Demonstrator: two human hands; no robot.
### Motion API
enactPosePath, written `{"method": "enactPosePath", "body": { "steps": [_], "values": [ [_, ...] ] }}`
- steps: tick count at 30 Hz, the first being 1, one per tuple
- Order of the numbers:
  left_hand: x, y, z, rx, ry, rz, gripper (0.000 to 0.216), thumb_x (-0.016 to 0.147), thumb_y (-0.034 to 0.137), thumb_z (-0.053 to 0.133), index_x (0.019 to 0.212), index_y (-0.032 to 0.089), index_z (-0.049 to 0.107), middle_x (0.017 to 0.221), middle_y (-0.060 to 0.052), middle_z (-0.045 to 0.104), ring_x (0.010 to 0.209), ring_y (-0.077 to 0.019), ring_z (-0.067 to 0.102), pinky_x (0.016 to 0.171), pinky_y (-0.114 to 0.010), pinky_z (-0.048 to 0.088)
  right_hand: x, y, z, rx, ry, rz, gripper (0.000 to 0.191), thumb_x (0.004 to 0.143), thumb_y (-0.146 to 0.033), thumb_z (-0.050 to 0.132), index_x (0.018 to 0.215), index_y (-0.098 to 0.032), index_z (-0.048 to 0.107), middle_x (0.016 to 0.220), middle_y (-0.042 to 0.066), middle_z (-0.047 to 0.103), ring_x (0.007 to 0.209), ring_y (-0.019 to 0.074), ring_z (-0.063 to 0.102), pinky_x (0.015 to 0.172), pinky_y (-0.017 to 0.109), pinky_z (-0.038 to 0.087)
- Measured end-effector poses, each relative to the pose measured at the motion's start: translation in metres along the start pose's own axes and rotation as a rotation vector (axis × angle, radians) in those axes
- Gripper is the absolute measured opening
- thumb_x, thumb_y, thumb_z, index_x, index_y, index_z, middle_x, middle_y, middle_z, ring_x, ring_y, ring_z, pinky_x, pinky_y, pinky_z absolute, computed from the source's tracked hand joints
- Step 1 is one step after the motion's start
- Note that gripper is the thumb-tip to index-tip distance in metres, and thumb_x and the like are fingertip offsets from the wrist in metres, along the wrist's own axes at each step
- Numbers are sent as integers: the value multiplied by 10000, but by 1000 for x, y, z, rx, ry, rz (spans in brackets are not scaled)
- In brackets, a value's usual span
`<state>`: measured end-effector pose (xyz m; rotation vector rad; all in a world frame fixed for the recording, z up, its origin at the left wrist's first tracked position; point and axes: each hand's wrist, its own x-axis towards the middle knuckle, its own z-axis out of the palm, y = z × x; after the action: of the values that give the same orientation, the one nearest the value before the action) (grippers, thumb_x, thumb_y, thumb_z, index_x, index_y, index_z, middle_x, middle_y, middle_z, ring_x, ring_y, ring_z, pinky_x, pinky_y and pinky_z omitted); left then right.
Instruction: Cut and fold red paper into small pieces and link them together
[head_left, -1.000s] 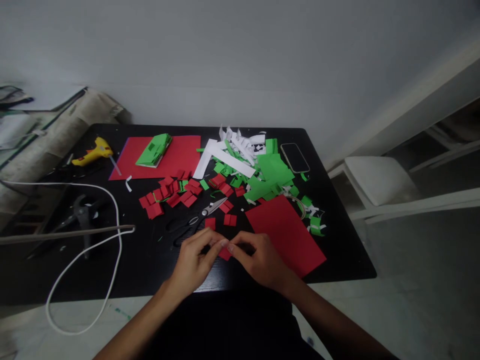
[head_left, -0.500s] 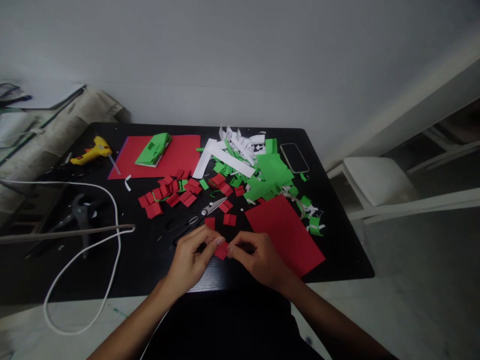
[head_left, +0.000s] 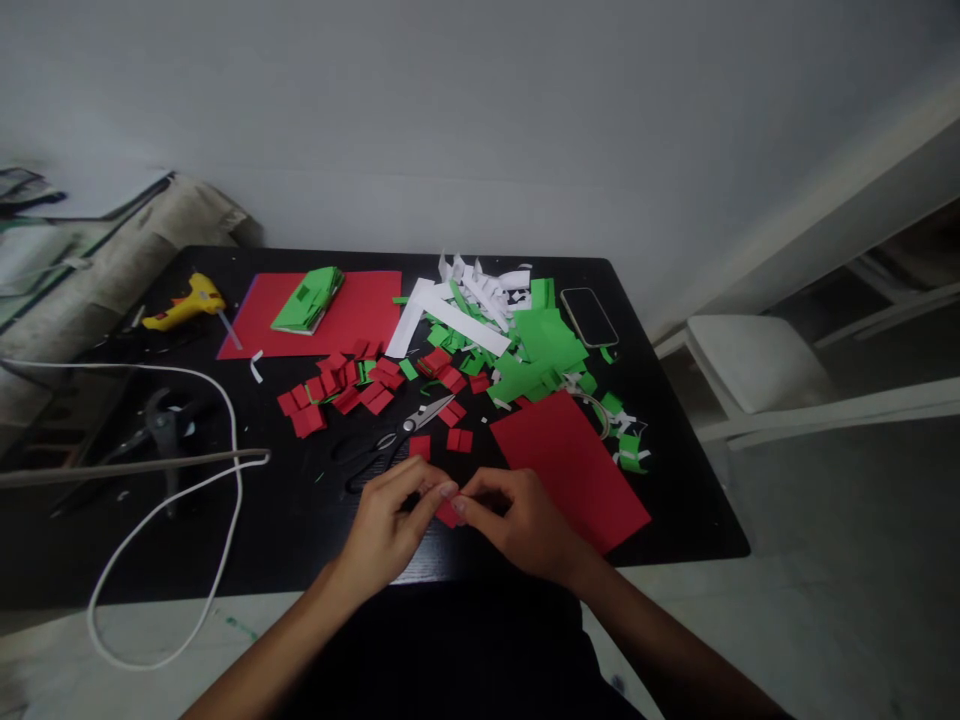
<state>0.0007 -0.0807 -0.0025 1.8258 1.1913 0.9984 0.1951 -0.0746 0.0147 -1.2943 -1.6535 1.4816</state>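
Between my two hands, near the table's front edge, is a small red paper piece (head_left: 448, 513). My left hand (head_left: 394, 515) pinches it from the left with thumb and finger. From the other side my right hand (head_left: 517, 520) pinches it too, the fingertips of both hands close together and partly covering the paper. Black-handled scissors (head_left: 409, 425) lie half open just beyond my left hand. Folded red paper pieces (head_left: 341, 385) are heaped past the scissors, and a loose red piece (head_left: 460, 440) lies ahead of my hands.
A red sheet (head_left: 570, 475) lies right of my hands. Farther back are green paper (head_left: 544, 345), white strips (head_left: 465, 318) and a phone (head_left: 590, 317). On the left are a yellow glue gun (head_left: 187, 303), pliers (head_left: 165, 425), a white cable (head_left: 229, 520) and a folded green bundle (head_left: 307, 300).
My left hand has shifted slightly right, bringing its fingertips closer to my right hand's. Less of the red paper piece shows between them, and it sits a little lower.
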Motion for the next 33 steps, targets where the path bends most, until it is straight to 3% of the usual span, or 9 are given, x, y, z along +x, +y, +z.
{"method": "enactPosePath", "body": {
  "steps": [10,17,28,33],
  "values": [
    [0,-2,1,-24,3,-15,186,989,231,619,823,197,695,768,6,688,710,-120,639,687,-218,482,1,2,0,32,0,11,171,911,-260,673,800,-170,766,776,32,781,739,165,729,669,242,520],
    [1,-1,1,-65,31,-74,206,975,262,633,799,191,713,731,-2,692,677,-130,642,655,-227,492,0,6,1,80,-120,43,206,926,-322,676,824,-175,779,809,40,802,779,186,760,710,263,552],
    [0,-1,4,-187,-1,-194,177,956,326,652,860,189,707,727,1,722,654,-134,668,633,-226,517,-1,4,0,116,-65,29,256,937,-349,669,790,-162,765,783,58,802,737,188,763,698,268,575],
    [-1,-1,5,-188,13,-168,210,971,316,638,809,190,687,716,7,719,655,-124,669,624,-210,507,0,3,-1,95,-48,27,250,931,-339,671,785,-159,762,774,61,801,742,191,767,690,265,569]
  ]
}}
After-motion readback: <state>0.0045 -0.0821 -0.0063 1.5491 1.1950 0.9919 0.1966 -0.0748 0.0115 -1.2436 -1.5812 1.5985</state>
